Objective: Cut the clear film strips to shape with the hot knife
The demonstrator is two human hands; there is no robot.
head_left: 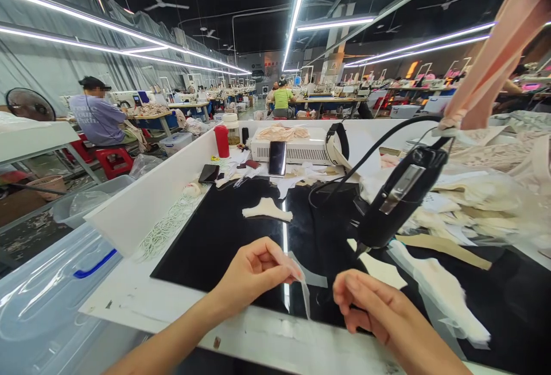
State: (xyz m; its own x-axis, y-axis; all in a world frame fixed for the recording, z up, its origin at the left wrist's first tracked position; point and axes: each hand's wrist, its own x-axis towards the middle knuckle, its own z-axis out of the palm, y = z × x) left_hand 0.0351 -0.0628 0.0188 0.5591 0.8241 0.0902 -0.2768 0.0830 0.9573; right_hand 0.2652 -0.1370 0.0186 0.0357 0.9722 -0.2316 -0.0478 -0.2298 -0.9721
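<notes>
My left hand [258, 266] is closed in a pinch on a thin, translucent whitish strip of film [306, 296], which hangs from the fingertips over the near edge of a glossy black sheet [206, 243]. To its right, my right hand [381, 309] is curled with its fingertips drawn together; what lies inside, if anything, is hidden. A cream cut piece [383, 270] lies just beyond the right hand. Farther right is a stack of white, padded-looking cut pieces [450, 292] with clear film around it. Beyond my left hand rests one curved cream piece [267, 209].
A black corded tool [400, 197] hangs low at the right from pink fabric [486, 70]. Phones [278, 158], a red cup [221, 140] and a white slotted box [297, 148] stand along the back. Pale green strings [170, 225] lie left. Other people sit farther off.
</notes>
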